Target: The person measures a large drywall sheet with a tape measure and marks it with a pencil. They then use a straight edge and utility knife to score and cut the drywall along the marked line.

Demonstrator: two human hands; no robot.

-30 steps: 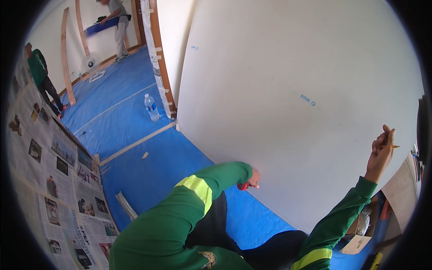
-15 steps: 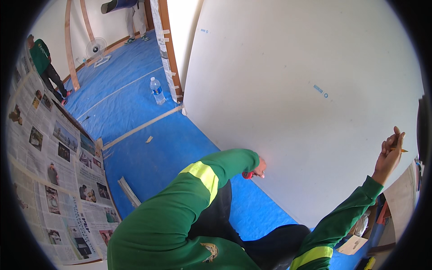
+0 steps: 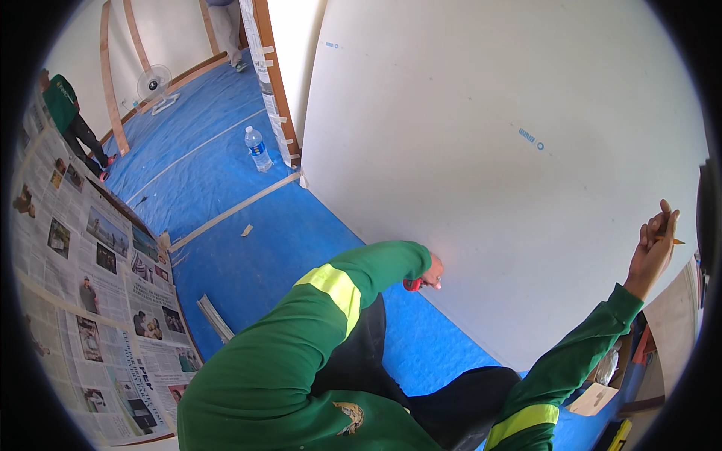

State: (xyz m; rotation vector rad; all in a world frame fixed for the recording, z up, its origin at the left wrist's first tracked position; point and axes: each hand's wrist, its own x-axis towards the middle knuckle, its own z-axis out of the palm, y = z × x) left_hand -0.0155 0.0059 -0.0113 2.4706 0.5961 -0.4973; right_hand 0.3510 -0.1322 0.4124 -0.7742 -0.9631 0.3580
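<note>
A large white board (image 3: 489,165) stands upright in front of me, marked with small blue prints. My left hand (image 3: 431,272), partly behind its green sleeve, is closed on a small red object (image 3: 412,284), possibly a tape measure, low against the board near its bottom edge. My right hand (image 3: 653,248) is raised at the board's right side, holding a yellow pencil (image 3: 677,241) between curled fingers. My dark-trousered legs (image 3: 459,402) are bent on the blue floor sheeting (image 3: 241,274) below the board.
Newspaper-covered panel (image 3: 90,286) lines the left; a pale strip (image 3: 214,318) lies beside it. A water bottle (image 3: 257,150) stands by the taped door frame (image 3: 278,98). Beyond are a fan (image 3: 154,84), wooden planks (image 3: 113,90) and two people (image 3: 64,109). An open box (image 3: 590,397) sits lower right.
The board and floor sit higher in view. My left hand has risen slightly in the picture, still low on the board. The standing person at the back has moved mostly out of view with the blue object.
</note>
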